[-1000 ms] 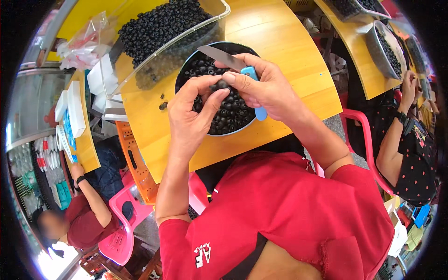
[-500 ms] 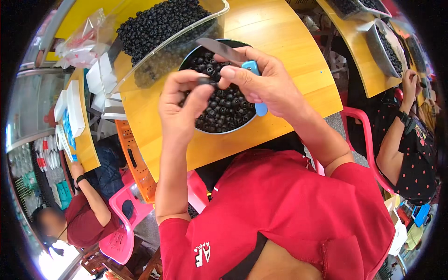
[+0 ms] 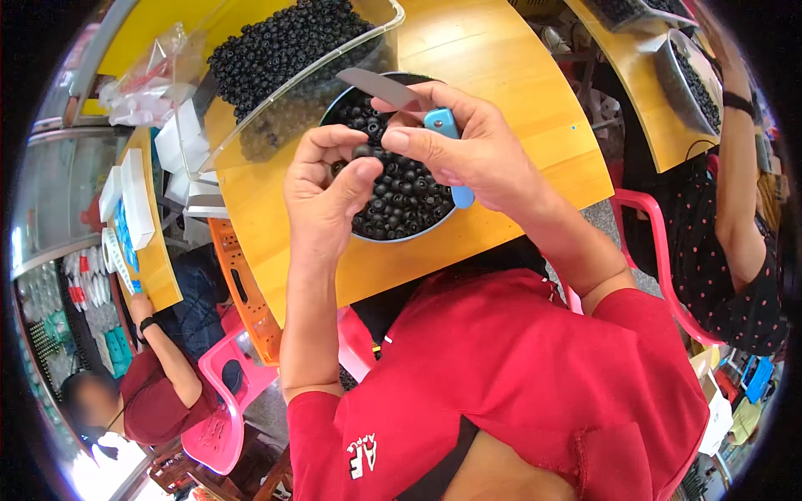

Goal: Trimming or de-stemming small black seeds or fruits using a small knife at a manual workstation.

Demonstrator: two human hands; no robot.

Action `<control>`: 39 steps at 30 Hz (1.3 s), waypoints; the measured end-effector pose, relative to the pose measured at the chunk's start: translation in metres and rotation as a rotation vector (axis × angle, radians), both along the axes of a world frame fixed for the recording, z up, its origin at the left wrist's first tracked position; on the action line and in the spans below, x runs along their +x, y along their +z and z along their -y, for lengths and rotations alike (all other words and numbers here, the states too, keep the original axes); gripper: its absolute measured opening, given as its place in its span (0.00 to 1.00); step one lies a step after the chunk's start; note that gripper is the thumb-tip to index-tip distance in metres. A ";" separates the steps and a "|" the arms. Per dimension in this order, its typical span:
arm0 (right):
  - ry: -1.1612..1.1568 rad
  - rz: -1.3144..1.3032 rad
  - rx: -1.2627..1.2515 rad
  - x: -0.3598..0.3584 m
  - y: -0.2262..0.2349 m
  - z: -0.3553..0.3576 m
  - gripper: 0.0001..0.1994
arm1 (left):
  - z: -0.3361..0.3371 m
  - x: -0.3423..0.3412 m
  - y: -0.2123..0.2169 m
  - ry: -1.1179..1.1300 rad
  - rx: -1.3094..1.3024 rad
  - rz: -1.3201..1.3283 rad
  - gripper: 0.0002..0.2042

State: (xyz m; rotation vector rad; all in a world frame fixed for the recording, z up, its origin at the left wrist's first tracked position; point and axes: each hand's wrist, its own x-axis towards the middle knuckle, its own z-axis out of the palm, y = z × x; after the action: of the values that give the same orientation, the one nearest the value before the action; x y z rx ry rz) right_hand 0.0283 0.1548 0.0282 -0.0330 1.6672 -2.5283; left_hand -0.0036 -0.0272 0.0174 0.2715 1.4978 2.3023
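Over a round bowl (image 3: 386, 240), both my hands are close together. My left hand (image 3: 322, 188) is closed, pinching a small round black bead-like piece (image 3: 362, 152) between thumb and fingers. My right hand (image 3: 489, 154) is wrapped round a folding knife (image 3: 441, 123) with a light blue handle. Its blade (image 3: 376, 86) sticks out to the left, above the bowl, apart from the piece. Beneath my hands the bowl is filled with many black pieces (image 3: 405, 200), some showing a hole. My right thumb reaches toward the pinched piece; I cannot tell whether they touch.
A clear plastic bin (image 3: 393, 21) heaped with black pieces stands behind the bowl on the yellow wooden table (image 3: 535, 142). One person (image 3: 163, 392) sits at the left, another (image 3: 718, 242) at the right near a grey bowl (image 3: 668, 71). An orange crate (image 3: 242, 292) stands left of the table.
My right hand and the knife have shifted slightly left and up. The person at the right has stretched an arm forward. My left hand has stayed nearly in place.
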 end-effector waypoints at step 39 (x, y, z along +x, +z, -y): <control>-0.014 -0.086 -0.005 -0.002 0.001 -0.001 0.17 | -0.009 0.008 -0.005 0.018 0.014 -0.011 0.13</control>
State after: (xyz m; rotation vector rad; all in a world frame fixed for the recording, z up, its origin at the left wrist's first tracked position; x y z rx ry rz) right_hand 0.0262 0.1555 0.0295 -0.1323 1.6965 -2.5763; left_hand 0.0045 -0.0183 0.0124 0.2766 1.4962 2.3296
